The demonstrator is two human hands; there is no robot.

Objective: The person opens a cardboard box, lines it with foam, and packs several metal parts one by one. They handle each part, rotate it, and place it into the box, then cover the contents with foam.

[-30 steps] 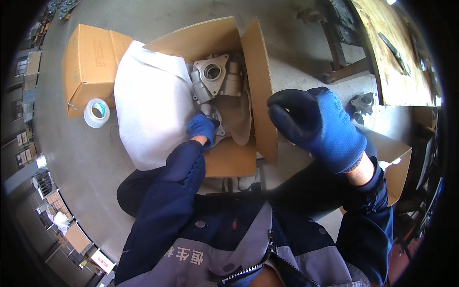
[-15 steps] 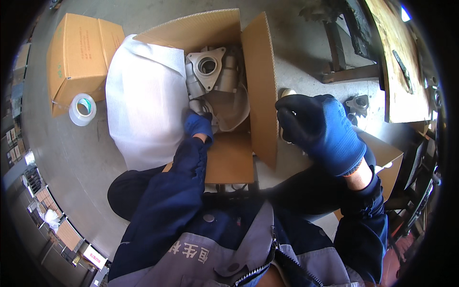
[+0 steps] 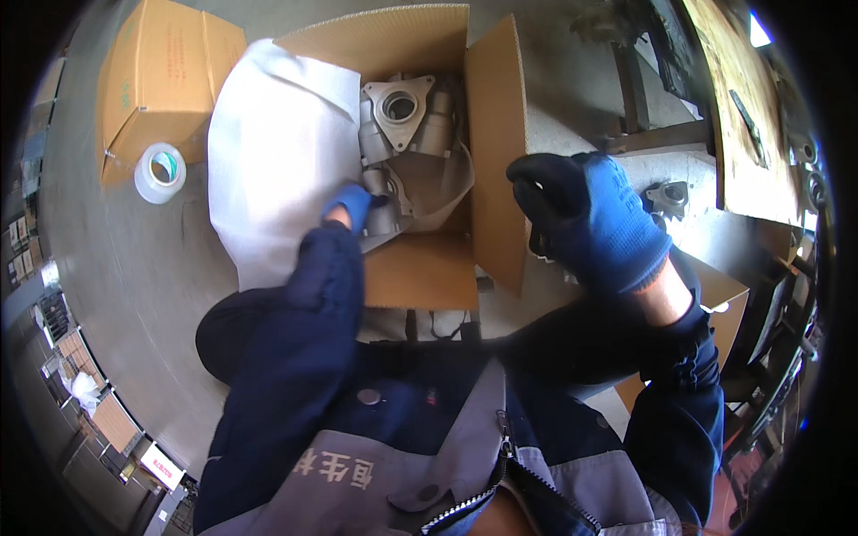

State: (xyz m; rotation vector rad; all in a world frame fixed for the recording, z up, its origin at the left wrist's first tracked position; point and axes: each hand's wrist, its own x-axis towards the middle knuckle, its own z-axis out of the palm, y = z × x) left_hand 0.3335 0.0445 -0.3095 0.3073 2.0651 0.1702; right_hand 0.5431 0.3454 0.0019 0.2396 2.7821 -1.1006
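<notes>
An open cardboard box (image 3: 499, 152) holds grey metal castings. One casting (image 3: 401, 138) shows a three-cornered flange with a round bore; a smaller casting (image 3: 382, 189) lies nearer me. White foam sheet (image 3: 281, 152) drapes over the box's left side. My left hand (image 3: 354, 205), in a blue glove with dark fingertips, is at the sheet's edge beside the smaller casting. It is blurred and its fingers are partly hidden. To the right of the box, my right hand (image 3: 594, 219), gloved alike, is closed with the fingers curled; what it holds is mostly hidden behind it.
A closed carton (image 3: 161, 85) stands at the far left, with a roll of clear tape (image 3: 160, 173) by it. On the right are a wooden-topped bench (image 3: 760, 107), a flanged metal part (image 3: 667, 196) below it, and another carton (image 3: 728, 322) nearer me.
My left hand has shifted left and slightly up, along the smaller casting toward the foam sheet. The whole view has shifted a little. My right hand stays closed beside the box.
</notes>
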